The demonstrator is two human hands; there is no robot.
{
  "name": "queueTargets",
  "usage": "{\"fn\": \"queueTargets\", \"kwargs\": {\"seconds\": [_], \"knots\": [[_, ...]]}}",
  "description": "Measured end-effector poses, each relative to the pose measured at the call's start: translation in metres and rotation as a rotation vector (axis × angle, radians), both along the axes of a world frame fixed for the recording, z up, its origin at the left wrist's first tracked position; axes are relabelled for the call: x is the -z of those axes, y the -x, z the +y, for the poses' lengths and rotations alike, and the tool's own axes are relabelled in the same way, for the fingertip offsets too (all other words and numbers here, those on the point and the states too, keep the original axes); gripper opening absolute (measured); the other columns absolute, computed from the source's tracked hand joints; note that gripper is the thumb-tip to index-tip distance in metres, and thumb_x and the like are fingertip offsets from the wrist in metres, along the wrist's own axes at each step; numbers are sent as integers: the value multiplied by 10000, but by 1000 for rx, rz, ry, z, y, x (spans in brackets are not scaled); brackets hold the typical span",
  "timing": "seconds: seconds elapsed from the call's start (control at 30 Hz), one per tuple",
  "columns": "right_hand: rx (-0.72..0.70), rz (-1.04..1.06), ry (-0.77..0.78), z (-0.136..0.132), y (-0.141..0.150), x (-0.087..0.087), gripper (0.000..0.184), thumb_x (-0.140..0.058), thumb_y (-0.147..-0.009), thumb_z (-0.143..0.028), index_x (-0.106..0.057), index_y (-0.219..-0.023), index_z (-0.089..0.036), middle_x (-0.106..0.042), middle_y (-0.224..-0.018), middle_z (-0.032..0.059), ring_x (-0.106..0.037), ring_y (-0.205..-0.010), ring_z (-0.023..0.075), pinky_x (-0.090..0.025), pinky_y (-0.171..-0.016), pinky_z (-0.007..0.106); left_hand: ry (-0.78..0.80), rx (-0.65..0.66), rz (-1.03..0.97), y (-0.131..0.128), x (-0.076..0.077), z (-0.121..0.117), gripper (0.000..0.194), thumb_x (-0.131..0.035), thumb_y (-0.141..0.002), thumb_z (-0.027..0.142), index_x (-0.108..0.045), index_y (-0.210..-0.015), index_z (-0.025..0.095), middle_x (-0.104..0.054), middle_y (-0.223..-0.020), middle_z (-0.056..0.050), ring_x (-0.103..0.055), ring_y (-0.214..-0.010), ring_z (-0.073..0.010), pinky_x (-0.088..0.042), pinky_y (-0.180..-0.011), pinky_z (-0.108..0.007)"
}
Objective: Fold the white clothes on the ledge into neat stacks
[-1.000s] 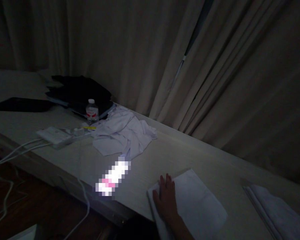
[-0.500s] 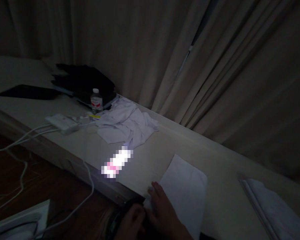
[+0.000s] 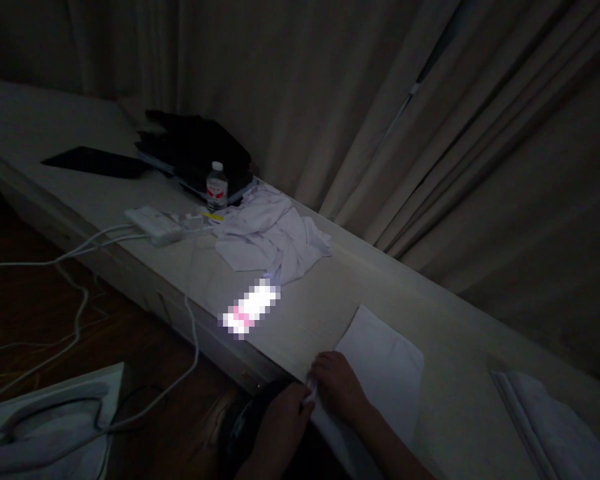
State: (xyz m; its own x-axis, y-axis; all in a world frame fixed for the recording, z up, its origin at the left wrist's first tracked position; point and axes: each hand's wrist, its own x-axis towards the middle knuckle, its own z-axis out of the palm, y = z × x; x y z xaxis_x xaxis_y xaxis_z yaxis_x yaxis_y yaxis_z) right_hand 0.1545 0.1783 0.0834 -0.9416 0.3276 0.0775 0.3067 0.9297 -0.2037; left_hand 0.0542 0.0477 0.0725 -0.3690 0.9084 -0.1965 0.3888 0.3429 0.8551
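Note:
A folded white cloth (image 3: 385, 360) lies at the near edge of a long pale counter (image 3: 455, 407). My right hand (image 3: 337, 387) rests on the cloth's near left corner with its fingers curled over the edge. My left hand (image 3: 280, 420) is just below the counter's edge, its fingertips pinched on the same corner of the cloth. The room is very dark, so the exact grip is hard to make out.
A glowing blurred device (image 3: 251, 308) lies left of the cloth, with a crumpled white garment (image 3: 275, 233) behind it. Farther left are a water bottle (image 3: 217, 187), a power strip (image 3: 153, 223) with cables, and dark clothes (image 3: 200, 150). Another folded cloth (image 3: 555, 420) lies at the right. Curtains hang behind.
My right hand slid from lying flat on the cloth to its near left corner and curled. My left hand came up to that corner. The view swung left and down.

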Motion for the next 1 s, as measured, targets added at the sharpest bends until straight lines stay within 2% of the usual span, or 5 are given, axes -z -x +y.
{"fn": "queueTargets", "kwargs": {"seconds": [0.27, 0.4, 0.53, 0.7, 1.0], "knots": [[-92, 14, -170, 11, -23, 8, 199, -552, -801, -102, -618, -963, -198, -667, -976, 55, -514, -1068, 212, -375, -958, 367, -93, -77, -205, -17, 0, -8, 229, -418, -828, 261, -609, -937, 196, -622, -1013, -75, -584, -968, -191, -444, -898, -341], [-141, 74, -143, 15, -30, 11, 192, -511, -774, -49, -616, -854, -187, -658, -900, 58, -520, -1050, 205, -390, -938, 370, -148, -198, -344, -41, 9, -14, 322, -377, -838, 281, -562, -1083, 184, -515, -1254, -112, -488, -1193, -197, -368, -1072, -376], [-155, 72, -112, 16, -30, 10, 205, -489, -779, -46, -619, -834, -194, -664, -879, 59, -532, -1033, 202, -408, -916, 376, -65, -152, -291, -50, 9, -19, 464, -385, -837, 295, -432, -1288, 198, -378, -1434, -106, -381, -1320, -212, -319, -1122, -401], [-131, 44, -108, 14, -25, 10, 190, -509, -769, -46, -619, -817, -193, -662, -870, 50, -531, -1024, 200, -406, -912, 362, 12, -104, -221, -34, 1, -15, 385, -348, -863, 337, -514, -1179, 192, -565, -1245, -112, -555, -1122, -226, -417, -1013, -396], [-134, -2, -132, 13, -17, 5, 163, -530, -759, -67, -620, -746, -202, -663, -820, 31, -529, -964, 181, -374, -887, 338, -15, -96, -174, -19, -8, -8, 304, -321, -878, 342, -583, -963, 213, -644, -1022, -73, -597, -973, -195, -435, -902, -334]]}}
